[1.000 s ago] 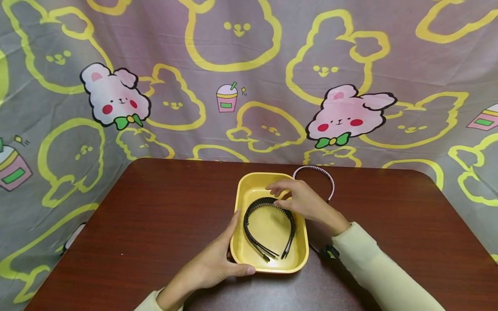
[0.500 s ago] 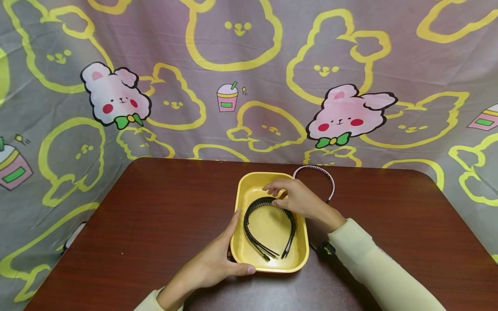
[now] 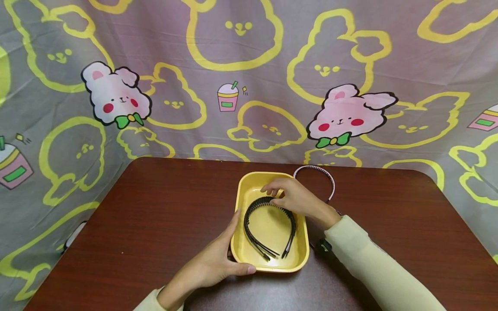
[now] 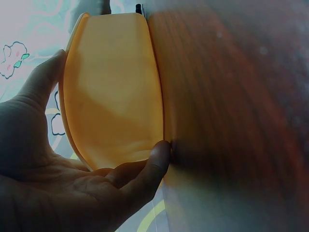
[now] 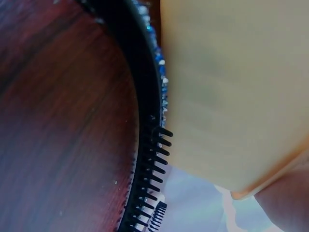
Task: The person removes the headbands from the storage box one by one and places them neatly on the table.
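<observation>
Several black toothed headbands [image 3: 249,224] lie nested inside a yellow tray [image 3: 271,268] on the table. My left hand [image 3: 212,263] grips the tray's near left corner, thumb on the near rim and fingers along the left side. In the left wrist view, the fingers of the left hand [image 4: 87,193] wrap round the tray's end wall [image 4: 113,92]. Over the tray's far right part, my right hand [image 3: 299,196] hovers with loosely bent fingers, its thumb tip at the top of the headbands. A gap shows between thumb and forefinger; whether the thumb touches them is unclear.
A pale pink-white toothed headband [image 3: 332,185] lies behind the tray at the right, partly hidden by the arm. The right wrist view shows a black headband [image 5: 147,96] with blue sparkling stones beside the tray. A patterned curtain [image 3: 256,86] stands behind the brown table [image 3: 167,198].
My right hand and sleeve have drifted slightly left over the tray. The left hand, the tray and the headbands have stayed in place.
</observation>
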A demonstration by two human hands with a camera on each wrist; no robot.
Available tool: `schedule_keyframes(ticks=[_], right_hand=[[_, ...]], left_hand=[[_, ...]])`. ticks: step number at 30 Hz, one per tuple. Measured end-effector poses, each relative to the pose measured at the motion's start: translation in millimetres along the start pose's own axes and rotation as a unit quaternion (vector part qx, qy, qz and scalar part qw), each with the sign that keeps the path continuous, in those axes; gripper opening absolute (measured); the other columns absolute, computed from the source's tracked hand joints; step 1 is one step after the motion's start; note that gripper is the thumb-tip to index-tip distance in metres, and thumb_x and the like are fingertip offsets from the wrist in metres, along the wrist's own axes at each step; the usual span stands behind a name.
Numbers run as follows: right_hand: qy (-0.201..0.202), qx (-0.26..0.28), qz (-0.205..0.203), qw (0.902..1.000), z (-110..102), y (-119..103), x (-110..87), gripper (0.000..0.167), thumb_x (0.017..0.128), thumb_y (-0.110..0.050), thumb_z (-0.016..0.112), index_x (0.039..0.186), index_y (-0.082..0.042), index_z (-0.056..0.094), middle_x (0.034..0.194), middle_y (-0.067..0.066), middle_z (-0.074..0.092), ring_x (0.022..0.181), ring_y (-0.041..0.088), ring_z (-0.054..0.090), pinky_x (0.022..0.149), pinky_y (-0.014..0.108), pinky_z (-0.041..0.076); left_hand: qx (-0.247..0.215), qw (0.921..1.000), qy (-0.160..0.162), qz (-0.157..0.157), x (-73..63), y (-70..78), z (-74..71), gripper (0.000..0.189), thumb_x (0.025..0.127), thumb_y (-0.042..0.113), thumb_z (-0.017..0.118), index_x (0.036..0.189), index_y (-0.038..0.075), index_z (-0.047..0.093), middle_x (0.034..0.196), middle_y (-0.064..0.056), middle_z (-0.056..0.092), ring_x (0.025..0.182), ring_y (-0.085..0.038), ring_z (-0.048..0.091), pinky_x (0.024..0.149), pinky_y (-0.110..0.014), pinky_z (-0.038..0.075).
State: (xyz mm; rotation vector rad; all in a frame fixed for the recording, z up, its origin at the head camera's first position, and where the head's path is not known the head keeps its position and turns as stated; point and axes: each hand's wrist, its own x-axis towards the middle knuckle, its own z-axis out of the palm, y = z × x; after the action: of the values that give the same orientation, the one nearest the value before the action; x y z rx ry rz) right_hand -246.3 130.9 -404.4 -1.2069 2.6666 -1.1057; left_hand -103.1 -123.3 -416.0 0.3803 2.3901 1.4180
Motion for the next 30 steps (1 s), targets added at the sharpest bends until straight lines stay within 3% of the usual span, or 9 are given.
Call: schedule_keyframes(ticks=[11, 19, 30], right_hand=[[0.006, -0.052, -0.009, 0.9986, 4.5, -0.4, 2.3, 0.029, 0.084, 0.006, 0.079, 0.113, -0.002, 0.077, 0.091, 0.004, 0.074, 0.085, 0.021, 0.067, 0.075, 0.038, 0.058], [0.006, -0.069, 0.022, 0.9973, 5.9, -1.8, 0.8, 0.030, 0.085, 0.003, 0.079, 0.113, -0.007, 0.078, 0.089, 0.001, 0.073, 0.085, 0.016, 0.066, 0.072, 0.026, 0.051], [0.003, -0.087, 0.047, 0.9951, 6.3, -3.9, -0.6, 0.030, 0.086, 0.000, 0.080, 0.114, -0.011, 0.079, 0.088, -0.002, 0.071, 0.083, 0.012, 0.064, 0.069, 0.025, 0.049]], left_hand=[[-0.009, 0.9999, -0.004, 0.009, -0.5, 2.5, -1.2, 0.133, 0.077, 0.032, 0.095, 0.171, 0.024, 0.001, 0.175, -0.016, 0.016, 0.158, -0.034, 0.025, 0.125, -0.059, 0.020], [-0.007, 0.9999, -0.004, 0.011, -0.5, 2.2, -1.3, 0.133, 0.077, 0.032, 0.095, 0.171, 0.024, 0.001, 0.175, -0.016, 0.015, 0.158, -0.035, 0.024, 0.126, -0.060, 0.020], [-0.008, 0.9999, -0.005, 0.011, -0.7, 2.1, -1.0, 0.132, 0.077, 0.032, 0.095, 0.170, 0.024, 0.001, 0.176, -0.015, 0.014, 0.158, -0.035, 0.024, 0.126, -0.061, 0.020]])
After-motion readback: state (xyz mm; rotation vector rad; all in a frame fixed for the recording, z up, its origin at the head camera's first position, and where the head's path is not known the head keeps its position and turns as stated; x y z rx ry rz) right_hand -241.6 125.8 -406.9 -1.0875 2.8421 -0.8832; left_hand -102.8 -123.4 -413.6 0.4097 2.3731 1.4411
